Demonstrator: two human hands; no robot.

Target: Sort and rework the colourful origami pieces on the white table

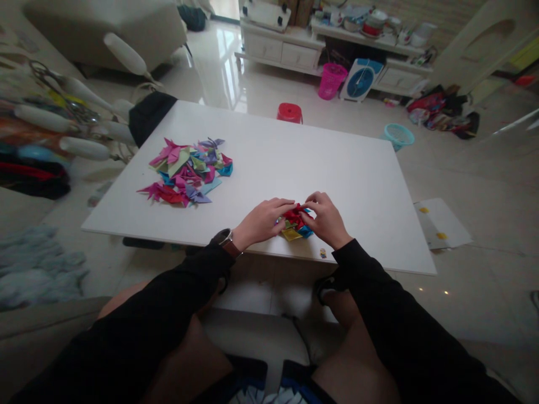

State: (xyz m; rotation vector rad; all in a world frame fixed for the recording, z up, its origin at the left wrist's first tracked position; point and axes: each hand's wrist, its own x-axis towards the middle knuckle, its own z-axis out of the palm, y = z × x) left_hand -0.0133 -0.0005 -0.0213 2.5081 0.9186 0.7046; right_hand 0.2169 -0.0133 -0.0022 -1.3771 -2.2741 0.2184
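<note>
At the near edge of a white table (269,163), my two hands meet over a small cluster of shiny folded paper (292,233) in yellow, blue and green. A red folded paper piece (295,213) lies on top, between my fingers. My left hand (263,221), with a watch (227,241) on its wrist, grips the red piece from the left, fingers bent. From the right, my right hand (326,217) pinches the same piece with thumb and fingertips. Its exact folded shape is partly hidden by my fingers.
A heap of colourful origami pieces (189,168), some crane-like, spreads over the table's left side. A small cartoon sticker (323,253) is near the front edge. Beyond the table stand a red stool (289,112), a pink basket (332,81) and a blue-and-white fan (361,78).
</note>
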